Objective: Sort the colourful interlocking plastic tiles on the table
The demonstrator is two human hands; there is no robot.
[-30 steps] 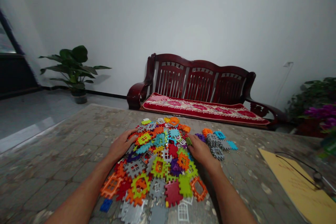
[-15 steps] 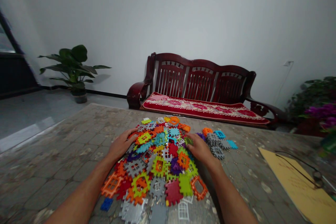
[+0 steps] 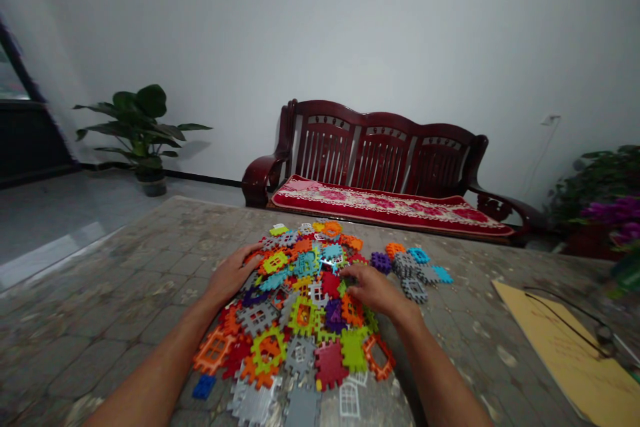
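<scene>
A heap of coloured interlocking plastic pieces [image 3: 303, 293] covers the middle of the patterned tablecloth. At the heap's left edge rests my left hand [image 3: 233, 273], thumb apart from the fingers, holding nothing. My right hand [image 3: 369, 287] lies over the right side of the heap, its fingertips among red and green pieces; whether it grips one is hidden. Near its wrist is an orange piece [image 3: 352, 311]. A small separate group of grey pieces [image 3: 407, 265], with blue, orange and purple ones, sits right of the right hand.
Yellow paper [image 3: 565, 353] with dark-framed glasses [image 3: 604, 340] lies at the right of the table [image 3: 150, 253]. A blue piece [image 3: 204, 387] is near the left forearm. Behind stand a wooden bench [image 3: 375, 153] and a potted plant [image 3: 145, 127].
My right hand has moved left, further over the heap, uncovering the purple piece beside the separate group. The orange piece near it has shifted slightly. My left hand stays in place.
</scene>
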